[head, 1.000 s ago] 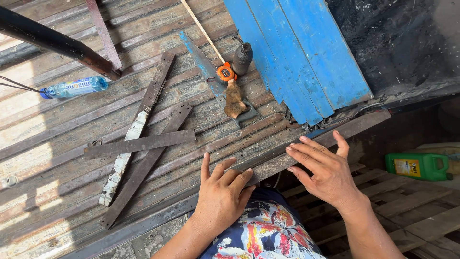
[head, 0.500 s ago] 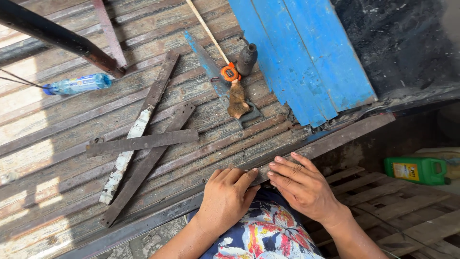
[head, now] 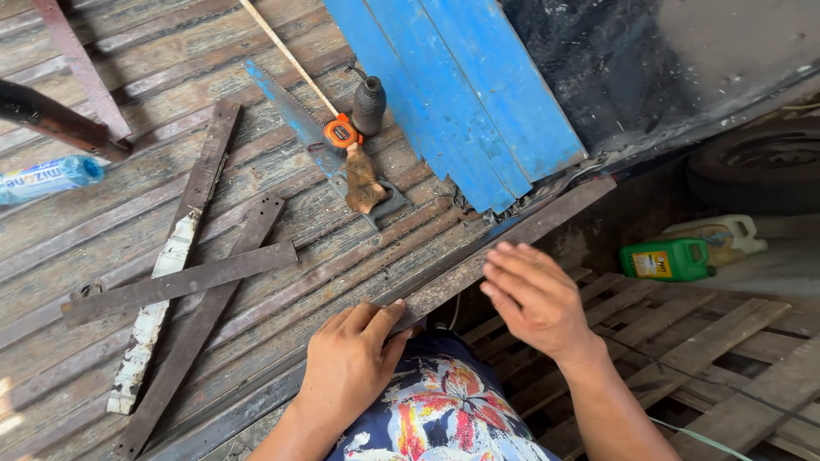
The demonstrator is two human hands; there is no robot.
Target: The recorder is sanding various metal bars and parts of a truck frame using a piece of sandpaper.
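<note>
Rusty metal bar (head: 504, 248) | left hand (head: 350, 363) fingers clamped on it | right hand (head: 534, 299) fingers apart, just above

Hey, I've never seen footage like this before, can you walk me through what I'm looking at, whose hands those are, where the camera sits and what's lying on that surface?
The camera is worn on a person's head and looks down, so the two bare hands are that person's own. The surface is a ribbed, rusty metal deck. The left hand grips the near end of a long rusty metal strip lying along the deck's edge. The right hand is open with fingers spread, at the strip's edge; whether it touches is unclear. Three flat metal bars lie crossed on the left. Further off are an orange tape measure, a brush, a plastic bottle and blue panels. A green jug stands below, right.
</note>
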